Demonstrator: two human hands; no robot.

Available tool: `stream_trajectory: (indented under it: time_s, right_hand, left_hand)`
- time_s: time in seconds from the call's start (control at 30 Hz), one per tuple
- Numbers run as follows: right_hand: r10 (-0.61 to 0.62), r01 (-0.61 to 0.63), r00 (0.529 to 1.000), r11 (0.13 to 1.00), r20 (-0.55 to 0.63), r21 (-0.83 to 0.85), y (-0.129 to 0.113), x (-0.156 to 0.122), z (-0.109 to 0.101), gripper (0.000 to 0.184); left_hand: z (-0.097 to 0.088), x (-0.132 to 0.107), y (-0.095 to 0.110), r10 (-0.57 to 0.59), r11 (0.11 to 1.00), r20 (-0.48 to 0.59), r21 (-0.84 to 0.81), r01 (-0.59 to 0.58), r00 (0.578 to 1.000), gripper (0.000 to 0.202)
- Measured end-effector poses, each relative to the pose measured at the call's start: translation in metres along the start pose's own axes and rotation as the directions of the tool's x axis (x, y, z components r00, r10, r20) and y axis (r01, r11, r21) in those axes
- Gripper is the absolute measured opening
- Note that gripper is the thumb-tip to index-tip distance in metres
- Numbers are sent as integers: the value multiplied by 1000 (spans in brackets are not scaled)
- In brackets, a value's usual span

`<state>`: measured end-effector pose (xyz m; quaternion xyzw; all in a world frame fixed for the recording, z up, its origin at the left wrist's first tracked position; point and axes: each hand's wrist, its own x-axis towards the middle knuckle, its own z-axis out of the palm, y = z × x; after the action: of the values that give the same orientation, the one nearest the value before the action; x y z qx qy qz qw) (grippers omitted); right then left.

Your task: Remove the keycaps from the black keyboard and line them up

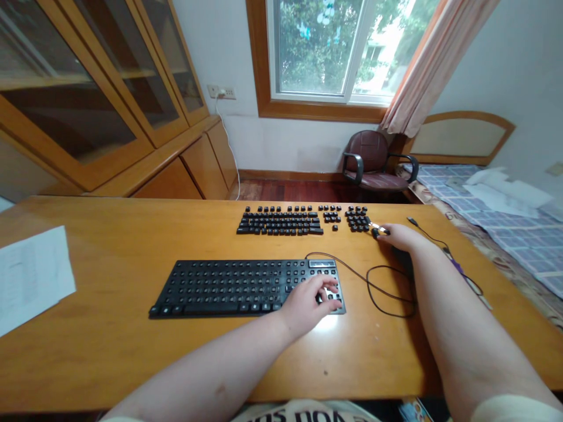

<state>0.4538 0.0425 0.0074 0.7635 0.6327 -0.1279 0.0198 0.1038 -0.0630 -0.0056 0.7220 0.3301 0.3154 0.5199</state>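
Observation:
A black keyboard (229, 288) lies in front of me with most of its keycaps off, leaving bare switches; the bottom row still has caps at its left and middle. Over its number-pad end rests my left hand (311, 300), fingers curved and apart, holding nothing. Farther back, loose black keycaps (281, 223) are laid out in keyboard order. My right hand (398, 236) reaches to the right end of that layout, its fingers closed on a small black tool with shiny metal prongs (375, 227). The prongs are beside the number-pad caps (357, 221); whether they grip one I cannot tell.
The keyboard's cable (372, 293) loops across the wooden table (118, 351) to the right, partly under my right arm. Its USB plug (412, 221) lies near the far right edge. White paper (35, 275) is at the left. Beyond the table stand a chair (372, 158) and a bed (484, 205).

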Motion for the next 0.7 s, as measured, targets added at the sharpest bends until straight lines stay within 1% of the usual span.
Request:
stream_trajectory:
  time_s: [0.07, 0.13, 0.23, 0.3, 0.4, 0.5, 0.6, 0.7]
  right_hand:
    - [-2, 2, 1000, 1000, -2, 12, 2, 2, 2, 35]
    - [-5, 5, 1000, 1000, -16, 22, 4, 3, 3, 41]
    - [20, -18, 997, 999, -74, 35, 4, 1, 6, 51]
    - [59, -55, 993, 998, -106, 33, 2, -1, 7, 49]
    - [105, -104, 988, 994, -114, 19, -2, -3, 7, 45]
    - [158, -157, 977, 987, -146, 17, -5, -2, 4, 49]
    - [217, -210, 954, 976, -205, 54, -9, 0, 2, 49]
    - [264, -247, 941, 963, -214, 105, -14, 3, 3, 44]
  left_hand:
    - [0, 0, -1, 10, 1000, -2, 13, -10, 1000, 33]
    - [0, -1, -1, 17, 1000, -5, 16, -17, 1000, 33]
    - [0, -1, -1, 15, 1000, -8, 22, -15, 1000, 33]
    - [0, -1, 0, 15, 999, -11, 37, -15, 1000, 33]
    - [0, 0, 2, 14, 998, -8, 57, -13, 1000, 32]
    - [-1, 0, 5, 2, 998, -9, 57, -1, 1000, 32]
    - [-1, 0, 7, 8, 998, -16, 61, -7, 1000, 31]
    - [-1, 0, 6, 17, 997, -12, 71, -16, 1000, 31]
